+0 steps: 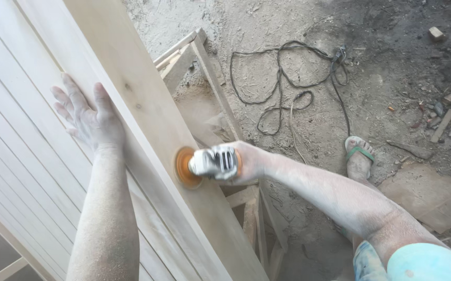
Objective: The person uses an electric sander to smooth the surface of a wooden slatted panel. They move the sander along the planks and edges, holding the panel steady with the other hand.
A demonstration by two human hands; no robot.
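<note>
The sander (207, 164), its orange disc against the edge of the door (147, 119), is gripped in the closed right hand (249, 161), while the left hand (91, 117) lies open, fingers spread, on the door above a wooden trestle (204, 67), with a cable (288, 78) on the dusty floor.

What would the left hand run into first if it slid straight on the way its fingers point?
The left hand lies flat on the pale wooden panel, fingers pointing up the board. Along that line only more panel shows, to the picture's edge; the way looks free.
</note>
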